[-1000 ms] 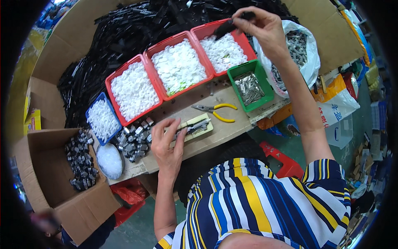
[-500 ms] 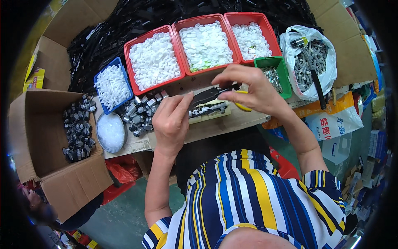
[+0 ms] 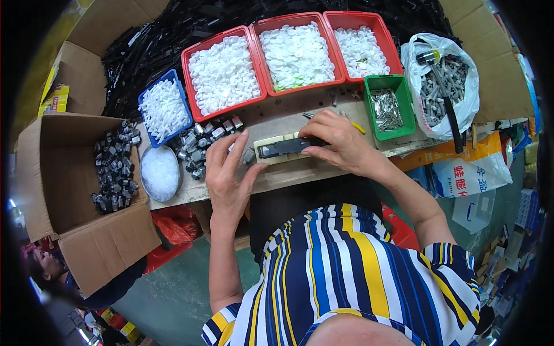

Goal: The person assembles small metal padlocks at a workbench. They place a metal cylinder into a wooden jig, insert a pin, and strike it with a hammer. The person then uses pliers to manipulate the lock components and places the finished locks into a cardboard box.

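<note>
Black part (image 3: 287,148) pinched under curled right hand (image 3: 340,141); left hand (image 3: 229,173) flat beside.

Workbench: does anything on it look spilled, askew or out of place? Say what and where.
Mostly tidy. Small grey and black parts lie loose on the table by the left hand, outside any tray, and yellow-handled pliers are half hidden behind the right hand.
</note>
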### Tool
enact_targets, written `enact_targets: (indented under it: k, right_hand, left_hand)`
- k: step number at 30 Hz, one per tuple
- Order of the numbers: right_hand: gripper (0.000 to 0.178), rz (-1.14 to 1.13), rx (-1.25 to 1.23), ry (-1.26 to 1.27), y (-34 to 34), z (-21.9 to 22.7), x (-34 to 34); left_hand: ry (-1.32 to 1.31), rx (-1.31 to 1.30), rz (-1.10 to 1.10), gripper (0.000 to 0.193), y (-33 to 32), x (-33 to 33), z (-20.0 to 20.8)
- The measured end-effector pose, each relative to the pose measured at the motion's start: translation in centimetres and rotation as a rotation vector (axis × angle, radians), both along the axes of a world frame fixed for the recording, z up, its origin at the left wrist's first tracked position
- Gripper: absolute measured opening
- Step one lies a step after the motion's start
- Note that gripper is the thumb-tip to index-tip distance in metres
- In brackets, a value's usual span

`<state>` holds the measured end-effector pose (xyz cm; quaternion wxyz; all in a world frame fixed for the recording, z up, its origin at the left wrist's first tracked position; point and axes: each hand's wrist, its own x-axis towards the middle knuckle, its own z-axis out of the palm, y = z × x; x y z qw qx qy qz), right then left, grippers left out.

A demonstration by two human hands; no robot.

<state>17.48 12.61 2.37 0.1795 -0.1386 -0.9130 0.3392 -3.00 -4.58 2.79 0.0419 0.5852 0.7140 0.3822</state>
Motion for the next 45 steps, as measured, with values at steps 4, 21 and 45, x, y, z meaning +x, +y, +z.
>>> enact_targets:
  k: [4,21,45]
  right_hand:
    - [0.031,-0.023,0.1,-0.022,-0.6,-1.3,-0.4]
    - [0.029,-0.028,0.209,-0.069,-1.3,-1.3,-1.1]
    - [0.017,-0.954,0.657,-0.195,13.4,2.8,18.6]
  left_hand:
    - [0.015,-0.033,0.055,0.062,-1.6,0.0,-0.7]
    - [0.107,0.049,-0.186,0.034,2.3,2.9,-2.2]
    - [0.326,0.07,-0.282,0.02,3.5,3.4,-3.1]
